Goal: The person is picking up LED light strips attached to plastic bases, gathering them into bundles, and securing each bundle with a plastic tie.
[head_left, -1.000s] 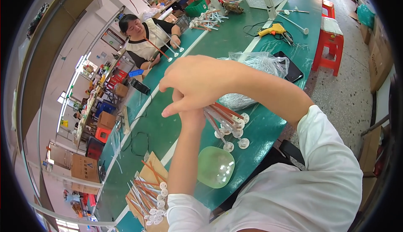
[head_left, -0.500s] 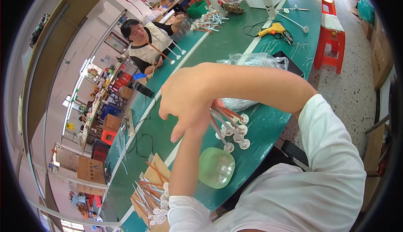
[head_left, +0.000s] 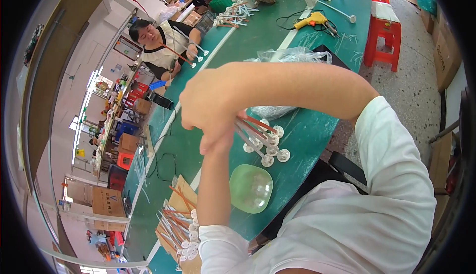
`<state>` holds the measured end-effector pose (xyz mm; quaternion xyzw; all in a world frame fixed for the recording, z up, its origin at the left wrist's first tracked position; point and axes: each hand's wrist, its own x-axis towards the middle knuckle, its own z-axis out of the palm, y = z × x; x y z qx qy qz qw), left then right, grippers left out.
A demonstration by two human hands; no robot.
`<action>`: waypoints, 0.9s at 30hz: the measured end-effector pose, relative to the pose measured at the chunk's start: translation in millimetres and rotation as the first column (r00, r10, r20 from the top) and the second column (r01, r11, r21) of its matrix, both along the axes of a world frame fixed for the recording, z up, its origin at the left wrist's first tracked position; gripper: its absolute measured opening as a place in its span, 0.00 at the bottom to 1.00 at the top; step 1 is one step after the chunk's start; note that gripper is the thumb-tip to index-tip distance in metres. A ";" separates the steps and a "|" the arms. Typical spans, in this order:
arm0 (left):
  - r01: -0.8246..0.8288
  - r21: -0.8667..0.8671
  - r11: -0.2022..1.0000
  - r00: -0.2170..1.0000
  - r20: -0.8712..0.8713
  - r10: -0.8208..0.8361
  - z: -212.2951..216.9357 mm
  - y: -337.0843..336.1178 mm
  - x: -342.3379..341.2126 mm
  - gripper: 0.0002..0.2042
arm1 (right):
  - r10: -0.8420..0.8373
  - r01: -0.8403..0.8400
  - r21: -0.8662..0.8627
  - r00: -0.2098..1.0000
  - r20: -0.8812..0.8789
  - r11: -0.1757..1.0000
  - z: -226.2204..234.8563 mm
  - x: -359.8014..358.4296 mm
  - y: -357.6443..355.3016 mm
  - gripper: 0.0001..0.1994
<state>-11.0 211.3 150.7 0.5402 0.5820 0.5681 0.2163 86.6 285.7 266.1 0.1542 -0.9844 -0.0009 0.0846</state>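
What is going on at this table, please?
The person's right hand bends over the left hand, which is mostly hidden. A bundle of thin brown and pale sticks with round ends shows beside them; which hand grips it cannot be told. A green dish lies nearer the person, more sticks lie on cardboard at lower left, and a co-worker is across the table.

I'm watching through the head-worn left fisheye, upright, aimed down past the wearer's chest. Close: right hand [head_left: 210, 100] left of centre; white sleeve [head_left: 394, 160] lower right. Green table [head_left: 263, 26] slants toward upper right; room wall [head_left: 87, 51] farther off, upper left.
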 end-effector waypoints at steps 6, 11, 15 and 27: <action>-0.389 -0.121 0.913 0.920 -0.007 0.391 -15.0 15.3 -17.6 0.26 | 0.006 -0.006 0.052 1.000 0.015 0.999 -13.5 0.7 -3.0 0.23; -0.156 -0.182 0.971 0.987 0.015 0.162 -4.2 1.0 -19.7 0.30 | -0.109 0.106 0.043 0.992 0.066 0.993 -3.4 -0.1 -8.1 0.23; -0.064 -0.041 0.997 0.992 0.108 0.069 -5.7 3.8 -16.2 0.29 | -0.016 0.015 0.017 0.997 0.071 1.000 -4.2 5.0 -2.9 0.24; 0.055 0.048 0.997 0.964 0.259 -0.066 5.8 -2.5 -0.2 0.13 | 0.065 -0.051 -0.087 0.984 0.165 0.995 3.6 20.1 -9.6 0.24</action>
